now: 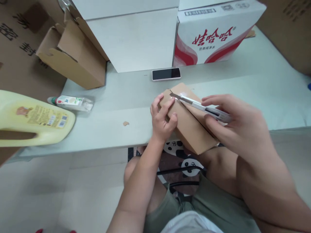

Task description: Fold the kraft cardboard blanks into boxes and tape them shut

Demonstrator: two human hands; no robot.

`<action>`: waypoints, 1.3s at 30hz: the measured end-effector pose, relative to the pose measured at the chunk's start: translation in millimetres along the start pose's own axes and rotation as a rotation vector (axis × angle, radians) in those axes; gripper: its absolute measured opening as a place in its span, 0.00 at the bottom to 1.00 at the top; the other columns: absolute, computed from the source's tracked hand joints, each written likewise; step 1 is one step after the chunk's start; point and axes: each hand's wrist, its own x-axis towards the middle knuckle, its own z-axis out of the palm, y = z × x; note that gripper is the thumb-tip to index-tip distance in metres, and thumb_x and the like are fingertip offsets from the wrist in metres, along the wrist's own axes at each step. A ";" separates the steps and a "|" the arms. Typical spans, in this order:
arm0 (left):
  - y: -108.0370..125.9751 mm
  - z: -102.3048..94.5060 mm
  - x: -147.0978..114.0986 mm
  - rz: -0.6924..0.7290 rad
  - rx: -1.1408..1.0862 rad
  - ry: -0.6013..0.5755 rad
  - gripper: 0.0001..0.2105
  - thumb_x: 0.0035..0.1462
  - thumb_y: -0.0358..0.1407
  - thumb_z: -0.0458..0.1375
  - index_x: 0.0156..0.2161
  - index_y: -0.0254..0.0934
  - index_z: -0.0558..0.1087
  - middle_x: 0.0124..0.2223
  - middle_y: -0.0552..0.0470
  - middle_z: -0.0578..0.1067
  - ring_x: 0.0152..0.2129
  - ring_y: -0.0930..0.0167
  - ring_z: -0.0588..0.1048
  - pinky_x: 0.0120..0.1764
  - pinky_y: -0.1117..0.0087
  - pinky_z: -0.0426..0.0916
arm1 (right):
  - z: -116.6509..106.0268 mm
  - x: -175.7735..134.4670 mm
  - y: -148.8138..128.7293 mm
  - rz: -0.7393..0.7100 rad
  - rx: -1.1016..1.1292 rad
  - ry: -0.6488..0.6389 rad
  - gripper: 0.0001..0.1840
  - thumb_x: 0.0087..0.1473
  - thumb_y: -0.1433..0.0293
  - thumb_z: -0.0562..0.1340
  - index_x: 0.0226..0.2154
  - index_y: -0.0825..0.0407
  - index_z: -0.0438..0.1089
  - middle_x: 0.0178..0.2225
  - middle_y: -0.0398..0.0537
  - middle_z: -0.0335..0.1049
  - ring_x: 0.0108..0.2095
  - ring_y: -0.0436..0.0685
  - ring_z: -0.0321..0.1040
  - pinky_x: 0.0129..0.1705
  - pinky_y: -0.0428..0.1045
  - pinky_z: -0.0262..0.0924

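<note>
A small brown cardboard box [191,127] lies tilted at the table's front edge, its near end jutting out over my lap. My left hand [163,117] grips the box's far left end, fingertips on its top. In my right hand [239,119] is a white utility knife [206,108], held between thumb and fingers. Its dark blade is extended and points left, with the tip at the seam near the far end of the box, close to my left fingertips. Clear tape shines on the box near the blade.
Behind the box, a phone [166,74] lies before a white carton [136,42] and a red-and-white carton [206,38]. At left are an open cardboard box [80,61], a clear plastic bottle [73,102] and a yellow jug [48,119]. A cardboard scrap [125,123] rests on the table [109,129].
</note>
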 end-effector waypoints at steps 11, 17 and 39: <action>1.2 1.9 2.7 0.030 -0.015 0.012 0.23 0.68 0.49 0.46 0.58 0.41 0.72 0.63 0.41 0.63 0.63 0.58 0.63 0.63 0.54 0.60 | 12.8 -5.7 -10.4 -0.258 0.070 0.168 0.08 0.55 0.75 0.63 0.37 0.46 0.72 0.37 0.48 0.75 0.36 0.55 0.74 0.36 0.50 0.69; 2.5 2.8 3.1 0.026 0.038 0.023 0.24 0.68 0.52 0.45 0.57 0.41 0.72 0.63 0.40 0.64 0.62 0.59 0.64 0.62 0.55 0.62 | 18.7 -6.8 -7.0 -0.283 0.084 0.006 0.08 0.56 0.76 0.59 0.29 0.47 0.68 0.41 0.49 0.72 0.32 0.52 0.70 0.34 0.50 0.67; 3.5 2.6 8.0 0.009 0.061 -0.046 0.25 0.68 0.52 0.44 0.56 0.40 0.74 0.63 0.39 0.65 0.62 0.58 0.64 0.62 0.54 0.62 | 16.1 -10.0 5.3 0.016 0.293 0.102 0.11 0.48 0.78 0.56 0.24 0.47 0.69 0.37 0.44 0.81 0.37 0.59 0.79 0.40 0.53 0.72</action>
